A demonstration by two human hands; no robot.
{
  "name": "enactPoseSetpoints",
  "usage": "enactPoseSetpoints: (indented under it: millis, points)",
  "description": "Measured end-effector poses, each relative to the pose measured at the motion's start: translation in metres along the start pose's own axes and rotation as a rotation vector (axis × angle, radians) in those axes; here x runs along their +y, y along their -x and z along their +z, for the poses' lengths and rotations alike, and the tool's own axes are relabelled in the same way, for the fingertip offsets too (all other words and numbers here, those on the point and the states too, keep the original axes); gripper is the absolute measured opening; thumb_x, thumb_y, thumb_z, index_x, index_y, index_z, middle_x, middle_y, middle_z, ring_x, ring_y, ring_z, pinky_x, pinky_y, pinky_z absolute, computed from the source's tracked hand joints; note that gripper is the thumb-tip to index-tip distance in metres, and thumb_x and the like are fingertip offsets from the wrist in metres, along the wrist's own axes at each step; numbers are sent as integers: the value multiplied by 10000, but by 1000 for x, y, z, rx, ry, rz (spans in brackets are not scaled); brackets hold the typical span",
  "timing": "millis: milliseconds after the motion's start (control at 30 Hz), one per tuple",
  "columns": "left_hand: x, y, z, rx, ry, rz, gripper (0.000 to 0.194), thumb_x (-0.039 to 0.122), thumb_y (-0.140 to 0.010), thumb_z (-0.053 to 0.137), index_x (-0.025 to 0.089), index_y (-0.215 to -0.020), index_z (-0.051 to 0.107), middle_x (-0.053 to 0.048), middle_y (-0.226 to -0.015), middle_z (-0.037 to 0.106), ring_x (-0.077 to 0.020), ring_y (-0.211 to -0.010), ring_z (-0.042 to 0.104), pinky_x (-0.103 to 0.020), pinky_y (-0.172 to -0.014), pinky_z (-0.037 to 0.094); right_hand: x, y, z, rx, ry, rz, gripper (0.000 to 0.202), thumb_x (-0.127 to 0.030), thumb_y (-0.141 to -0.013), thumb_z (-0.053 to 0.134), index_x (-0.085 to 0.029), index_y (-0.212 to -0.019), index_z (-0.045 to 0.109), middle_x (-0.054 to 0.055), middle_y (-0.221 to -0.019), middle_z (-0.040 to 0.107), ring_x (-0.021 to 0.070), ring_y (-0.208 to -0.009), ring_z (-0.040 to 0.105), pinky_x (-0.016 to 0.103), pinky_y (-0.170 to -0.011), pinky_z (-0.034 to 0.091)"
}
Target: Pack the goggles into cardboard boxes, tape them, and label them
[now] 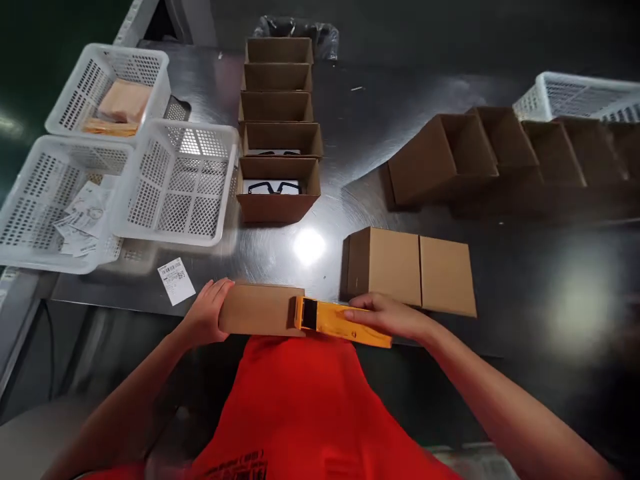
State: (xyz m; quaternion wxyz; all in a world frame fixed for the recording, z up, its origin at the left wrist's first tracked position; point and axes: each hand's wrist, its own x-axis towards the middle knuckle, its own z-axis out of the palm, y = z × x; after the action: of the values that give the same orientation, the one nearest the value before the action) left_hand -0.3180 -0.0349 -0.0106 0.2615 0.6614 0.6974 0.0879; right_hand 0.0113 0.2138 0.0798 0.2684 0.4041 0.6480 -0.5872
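At the near edge of the steel tabletop (450, 153), the left hand (206, 312) lies half open, palm and fingers pressed against the left end of a closed cardboard box (260, 310), steadying rather than clenching it. The right hand (387, 315) grasps a yellow tape dispenser (340, 322), fingers curled over its handle, forearm reaching in from the lower right. The dispenser's head meets the box's right end; box and dispenser both lie lengthwise, left to right.
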Motion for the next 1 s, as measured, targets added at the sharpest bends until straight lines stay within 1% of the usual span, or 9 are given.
enactPoseSetpoints:
  millis: [133, 233, 333, 433, 567, 667, 733, 867, 1000]
  points:
    - [13, -4, -12, -8, -232, -59, 938, 304, -559, 656, 68, -1416, 355, -258, -1466, 414, -451, -1423, 289, -597, -1158, 247, 7, -10, 8, 39, -18, -91, 607, -780, -686, 545, -189, -568, 467, -44, -540, 365, 97, -533, 318, 260, -493, 199]
    - [56, -30, -8, -21, -390, -30, 1018, 379, -579, 676, 56, -1471, 307, -282, -1552, 281, -480, -1449, 200, -664, -1156, 127, 7, -19, 9, 47, -13, -135, 613, -781, -681, 538, -189, -543, 457, -46, -528, 365, 95, -532, 330, 254, -494, 204]
    - [106, -64, 4, -153, -418, 37, 1088, 528, -593, 685, 32, -1480, 295, -277, -1509, 373, -442, -1395, 332, -641, -1149, 168, 9, -25, 5, 25, 7, -161, 604, -772, -691, 524, -191, -537, 464, -44, -515, 375, 97, -525, 342, 257, -493, 209]
    - [130, -83, 11, -206, -397, 30, 989, 598, -636, 636, 61, -1431, 397, -252, -1390, 521, -411, -1271, 470, -626, -1118, 230, 18, -25, -1, 18, 9, -189, 607, -776, -697, 505, -192, -539, 462, -42, -519, 378, 99, -530, 344, 259, -493, 214]
    - [126, -83, 7, -207, -416, 41, 942, 500, -590, 664, 76, -1398, 428, -240, -1365, 540, -400, -1215, 499, -612, -1092, 264, 52, -12, -12, -5, -30, -176, 624, -799, -698, 487, -191, -561, 458, -43, -526, 388, 97, -524, 351, 254, -488, 224]
    - [119, -80, 5, -216, -415, 55, 934, 398, -562, 668, 70, -1396, 405, -251, -1367, 534, -400, -1229, 484, -627, -1096, 237, 80, -5, -12, 54, 10, -159, 626, -794, -730, 467, -190, -564, 475, -28, -522, 424, 105, -511, 372, 259, -486, 233]
    - [117, -81, 5, -230, -404, 74, 946, 382, -548, 671, 71, -1396, 391, -263, -1364, 530, -411, -1238, 475, -648, -1088, 230, 87, -9, -5, 115, 46, -156, 632, -788, -742, 473, -188, -545, 495, -13, -517, 447, 115, -512, 392, 267, -492, 237]
    - [115, -84, 9, -226, -397, 116, 972, 384, -533, 687, 66, -1397, 378, -284, -1354, 522, -440, -1232, 474, -669, -1069, 239, 61, -32, 17, 211, 152, -73, 630, -769, -773, 485, -181, -606, 637, 61, -609, 597, 183, -625, 555, 275, -543, 322]
    - [112, -86, 13, -174, -380, 160, 954, 412, -579, 655, 15, -1395, 362, -303, -1341, 516, -440, -1222, 477, -675, -1085, 198, 18, -45, 25, 288, 272, 38, 618, -711, -791, 514, -147, -878, 751, 166, -885, 720, 296, -893, 666, 307, -659, 438]
